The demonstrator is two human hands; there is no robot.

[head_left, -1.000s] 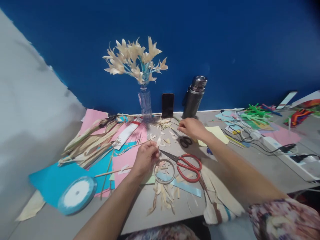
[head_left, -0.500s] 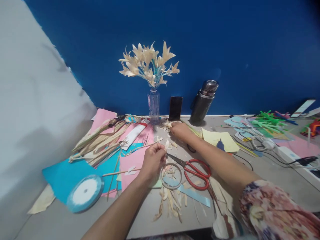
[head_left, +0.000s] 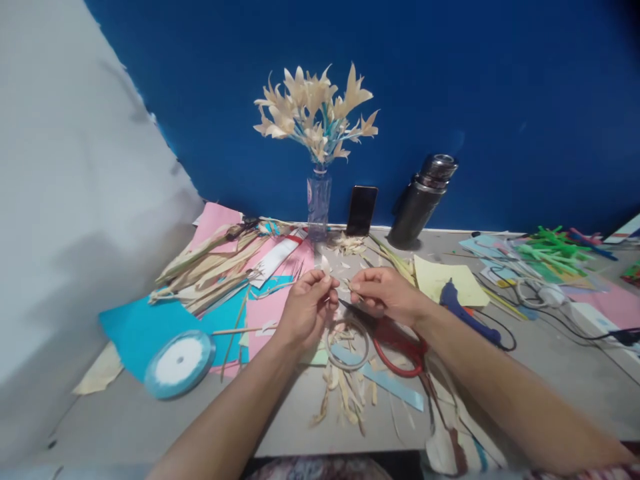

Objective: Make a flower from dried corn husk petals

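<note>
My left hand (head_left: 311,303) is closed in a pinch on a small pale husk petal (head_left: 326,265), which points up from the fingertips. Close beside it, my right hand (head_left: 383,292) pinches a thin pale husk piece (head_left: 348,285) between thumb and finger. The two sets of fingertips are a short gap apart. Red-handled scissors (head_left: 400,347) lie partly hidden beneath my right hand. A roll of tape (head_left: 349,343) rests below the hands, over scattered husk scraps (head_left: 345,400). Behind the hands sits a small heap of husk pieces (head_left: 347,244).
A bottle vase (head_left: 319,203) holding husk flowers (head_left: 320,110), a phone (head_left: 362,210) and a flask (head_left: 420,203) stand along the blue wall. Left are dried husks (head_left: 210,267) and a ribbon spool (head_left: 180,365). Right are a glue gun (head_left: 467,313) and cables.
My right hand has come back from the husk heap toward my left hand, now with a thin piece in its fingers. The camera view has shifted slightly, and the glue gun shows more.
</note>
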